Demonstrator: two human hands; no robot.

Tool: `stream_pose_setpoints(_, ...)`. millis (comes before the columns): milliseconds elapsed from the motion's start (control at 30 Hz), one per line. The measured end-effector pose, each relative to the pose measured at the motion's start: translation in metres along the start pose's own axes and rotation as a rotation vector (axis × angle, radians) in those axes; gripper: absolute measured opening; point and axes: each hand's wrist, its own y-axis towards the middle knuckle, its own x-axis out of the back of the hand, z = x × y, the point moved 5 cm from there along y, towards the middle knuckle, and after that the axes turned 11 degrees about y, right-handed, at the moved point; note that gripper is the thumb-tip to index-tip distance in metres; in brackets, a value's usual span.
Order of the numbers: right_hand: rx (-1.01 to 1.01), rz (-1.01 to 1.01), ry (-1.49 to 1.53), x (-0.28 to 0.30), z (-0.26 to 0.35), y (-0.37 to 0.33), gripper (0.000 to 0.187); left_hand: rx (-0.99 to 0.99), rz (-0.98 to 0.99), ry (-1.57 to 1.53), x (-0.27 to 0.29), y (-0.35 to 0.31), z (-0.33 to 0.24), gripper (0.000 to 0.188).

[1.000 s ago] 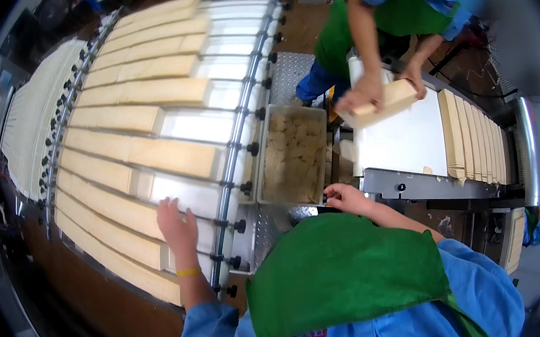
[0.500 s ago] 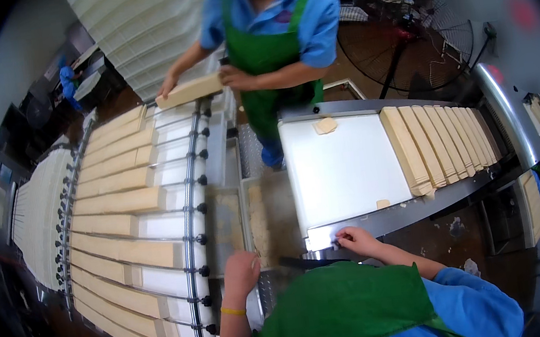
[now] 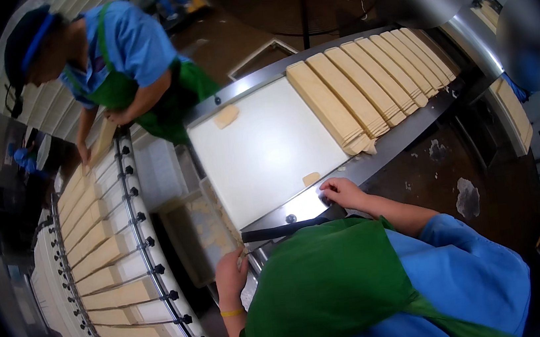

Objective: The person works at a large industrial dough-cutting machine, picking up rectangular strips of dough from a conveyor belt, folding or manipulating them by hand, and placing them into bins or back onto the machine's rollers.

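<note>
My right hand [image 3: 345,194] rests at the near metal edge of a white conveyor belt [image 3: 267,142], fingers curled in; whatever they may hold is hidden. Low at the belt's left corner is my left hand [image 3: 231,276], a yellow band on its wrist. Its fingers are bent near the end of a dark bar [image 3: 283,229], and their contents cannot be made out. A small pale dough-like scrap [image 3: 311,178] lies on the belt just beyond my right hand. Layered pale dough-like strips [image 3: 336,104] stand in a row across the belt's right part.
At the left, a slotted rack [image 3: 129,204] with black knobs carries pale blocks [image 3: 118,295]. A co-worker [image 3: 118,66] in a green apron bends over its far end, both hands on a block. Between rack and belt sits a bin [image 3: 191,234] with scraps. Another scrap [image 3: 227,116] lies farther back.
My view has turned, shifting the belt left and up. The co-worker has lowered a block to the rack's far end. The strips remain in their row; my hands stay near the belt's front edge.
</note>
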Motion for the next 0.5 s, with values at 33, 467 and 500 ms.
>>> stream_pose_setpoints(33, -0.013, -0.046, 0.057, 0.008, -0.002, 0.001, 0.021, 0.002, 0.007, 0.002, 0.0, 0.001, -0.001, 0.028)
stream_pose_setpoints(467, -0.075, -0.736, 0.558, 0.097, -0.016, 0.025, 0.053, 0.037, 0.109, 0.082, 0.013, 0.048, -0.019, 0.024)
stream_pose_setpoints(500, -0.092, -0.745, 0.59, 0.1, -0.025, 0.031, 0.055, 0.027, 0.122, 0.071, 0.013, 0.056, -0.021, 0.024)
